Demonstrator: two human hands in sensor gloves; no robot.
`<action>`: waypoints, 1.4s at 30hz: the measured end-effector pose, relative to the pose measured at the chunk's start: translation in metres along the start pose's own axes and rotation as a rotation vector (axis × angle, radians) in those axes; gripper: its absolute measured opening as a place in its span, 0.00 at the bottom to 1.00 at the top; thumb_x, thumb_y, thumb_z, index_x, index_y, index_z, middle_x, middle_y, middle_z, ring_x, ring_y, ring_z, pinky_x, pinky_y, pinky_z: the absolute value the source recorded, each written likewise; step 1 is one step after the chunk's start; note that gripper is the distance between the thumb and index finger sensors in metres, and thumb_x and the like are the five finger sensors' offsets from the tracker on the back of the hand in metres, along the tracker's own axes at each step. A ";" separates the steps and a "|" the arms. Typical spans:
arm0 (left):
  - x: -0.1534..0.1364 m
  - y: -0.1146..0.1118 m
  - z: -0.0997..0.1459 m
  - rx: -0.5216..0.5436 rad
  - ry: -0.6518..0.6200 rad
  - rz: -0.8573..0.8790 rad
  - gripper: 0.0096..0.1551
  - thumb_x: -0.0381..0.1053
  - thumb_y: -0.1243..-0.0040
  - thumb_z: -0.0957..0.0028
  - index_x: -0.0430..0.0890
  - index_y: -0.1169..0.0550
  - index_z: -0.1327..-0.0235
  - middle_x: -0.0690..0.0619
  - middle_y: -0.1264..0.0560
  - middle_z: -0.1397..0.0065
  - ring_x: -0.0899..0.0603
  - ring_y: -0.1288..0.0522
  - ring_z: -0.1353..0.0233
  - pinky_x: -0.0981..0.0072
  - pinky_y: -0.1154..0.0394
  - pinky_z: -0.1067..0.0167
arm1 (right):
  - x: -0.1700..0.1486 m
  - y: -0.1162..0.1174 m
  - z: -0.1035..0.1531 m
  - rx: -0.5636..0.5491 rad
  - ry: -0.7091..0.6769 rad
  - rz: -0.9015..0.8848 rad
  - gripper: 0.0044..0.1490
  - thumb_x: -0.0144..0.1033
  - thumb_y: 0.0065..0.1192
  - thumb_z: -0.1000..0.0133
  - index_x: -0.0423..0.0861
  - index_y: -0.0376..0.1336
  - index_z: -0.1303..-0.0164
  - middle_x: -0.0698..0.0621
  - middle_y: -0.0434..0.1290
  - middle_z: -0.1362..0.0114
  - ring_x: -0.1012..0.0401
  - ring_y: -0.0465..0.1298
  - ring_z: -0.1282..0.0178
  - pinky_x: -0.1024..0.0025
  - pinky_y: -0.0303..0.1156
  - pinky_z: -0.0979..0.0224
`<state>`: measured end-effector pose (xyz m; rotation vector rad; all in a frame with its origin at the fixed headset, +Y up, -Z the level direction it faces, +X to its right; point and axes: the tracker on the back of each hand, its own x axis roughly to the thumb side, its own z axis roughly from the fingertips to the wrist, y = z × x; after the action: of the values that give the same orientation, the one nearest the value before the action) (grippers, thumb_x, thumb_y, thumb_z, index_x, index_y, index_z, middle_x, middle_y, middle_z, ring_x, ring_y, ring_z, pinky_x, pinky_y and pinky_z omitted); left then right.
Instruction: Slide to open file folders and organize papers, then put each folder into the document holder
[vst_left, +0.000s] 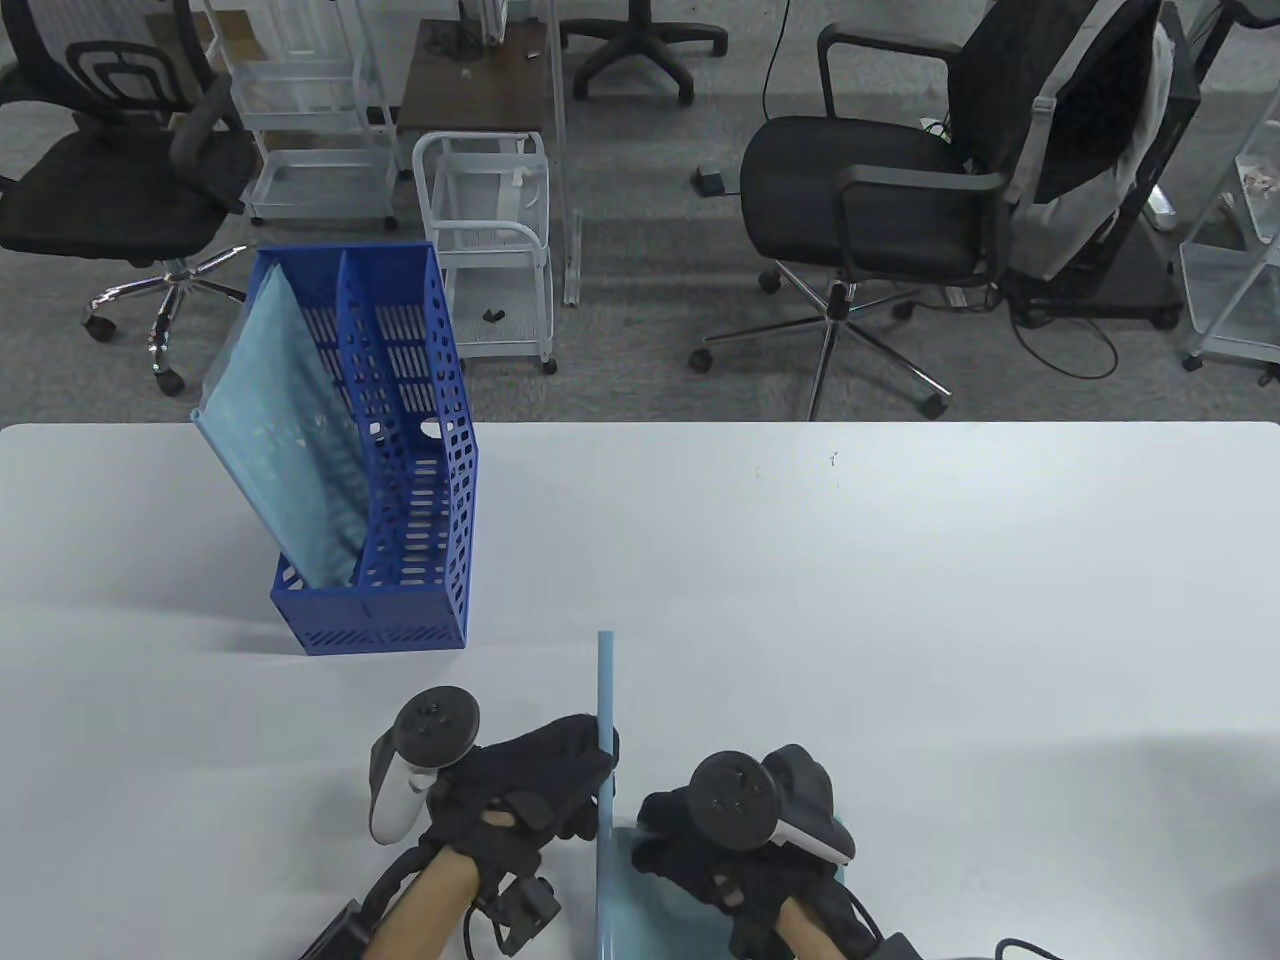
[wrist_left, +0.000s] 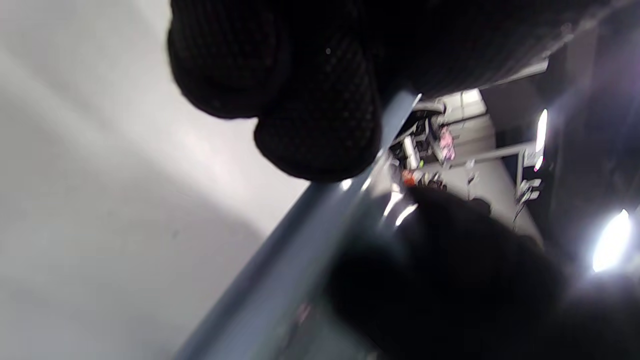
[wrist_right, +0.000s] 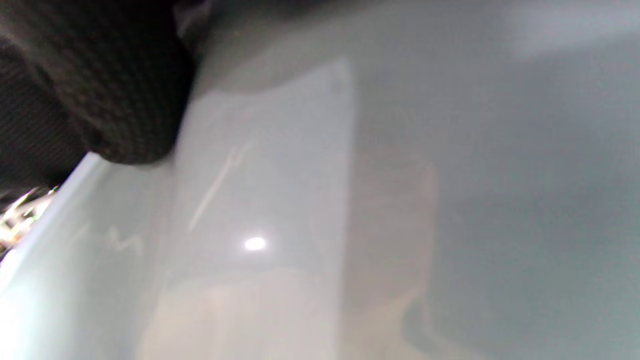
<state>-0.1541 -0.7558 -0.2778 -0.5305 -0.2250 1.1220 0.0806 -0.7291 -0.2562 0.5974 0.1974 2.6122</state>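
A light blue folder (vst_left: 640, 900) lies near the table's front edge, its blue slide bar (vst_left: 606, 690) running away from me. My left hand (vst_left: 585, 765) grips that bar, fingers curled round it; in the left wrist view the blurred fingers (wrist_left: 310, 115) wrap the bar (wrist_left: 280, 270). My right hand (vst_left: 668, 835) lies on the folder's clear cover just right of the bar, fingers curled at its edge. In the right wrist view a fingertip (wrist_right: 125, 100) lies against the cover (wrist_right: 310, 210). The blue document holder (vst_left: 400, 610) stands at the left with one translucent folder (vst_left: 285, 430) leaning in its left slot.
The white table (vst_left: 900, 600) stretches wide to the right and behind the hands. Beyond its far edge are office chairs (vst_left: 880, 190) and white wire carts (vst_left: 490, 230) on a grey floor.
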 end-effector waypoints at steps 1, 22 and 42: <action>0.005 -0.006 -0.001 -0.024 0.009 -0.047 0.28 0.59 0.31 0.53 0.53 0.16 0.39 0.54 0.14 0.46 0.53 0.09 0.64 0.63 0.12 0.62 | -0.007 -0.005 0.001 -0.029 0.037 -0.036 0.25 0.55 0.74 0.61 0.54 0.78 0.59 0.57 0.86 0.65 0.62 0.84 0.70 0.63 0.83 0.51; 0.034 -0.040 -0.023 -0.270 0.043 -0.250 0.27 0.57 0.34 0.49 0.50 0.18 0.38 0.49 0.17 0.46 0.48 0.12 0.63 0.56 0.16 0.60 | -0.081 -0.050 0.024 -0.345 0.311 -0.332 0.23 0.54 0.73 0.59 0.53 0.79 0.61 0.56 0.86 0.67 0.62 0.83 0.72 0.63 0.83 0.53; -0.010 -0.052 -0.034 -0.552 0.156 -0.065 0.41 0.66 0.32 0.49 0.51 0.27 0.24 0.48 0.21 0.27 0.42 0.12 0.40 0.54 0.15 0.44 | -0.074 -0.049 0.025 -0.492 0.205 -0.315 0.25 0.56 0.72 0.59 0.55 0.77 0.58 0.58 0.85 0.63 0.62 0.83 0.68 0.62 0.82 0.48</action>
<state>-0.1020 -0.7915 -0.2791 -1.0887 -0.4165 0.9450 0.1710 -0.7182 -0.2729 0.1140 -0.2643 2.2863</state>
